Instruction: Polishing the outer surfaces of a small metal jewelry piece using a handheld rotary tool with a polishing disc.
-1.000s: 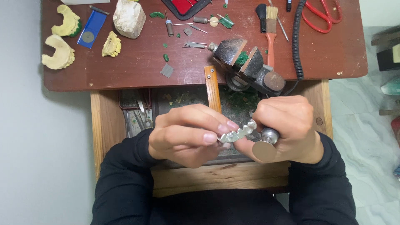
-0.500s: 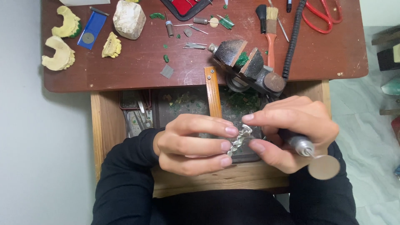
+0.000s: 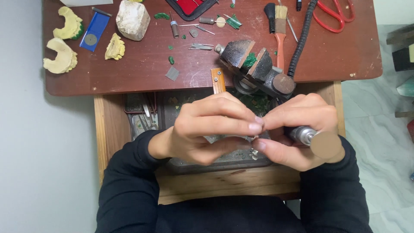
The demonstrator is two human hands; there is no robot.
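My left hand (image 3: 207,129) and my right hand (image 3: 297,129) meet fingertip to fingertip over an open wooden drawer (image 3: 108,133). Between the fingertips sits a small silvery metal piece (image 3: 254,139), almost wholly hidden by the fingers. My right hand also grips a rotary handpiece (image 3: 304,134) with a flat round disc (image 3: 325,144) at its end. A black ribbed cable (image 3: 302,39) runs from that hand up across the desk.
A small bench vise (image 3: 254,64) is clamped at the desk edge just above my hands. On the brown desk (image 3: 142,69) lie yellow dental casts (image 3: 60,56), a white plaster block (image 3: 133,19), a blue card (image 3: 94,31), an orange-handled brush (image 3: 279,34), red scissors (image 3: 332,15) and small bits.
My hands have closed together, and the metal piece that showed between them is now mostly covered by the fingertips. The handpiece disc has shifted slightly up and inward.
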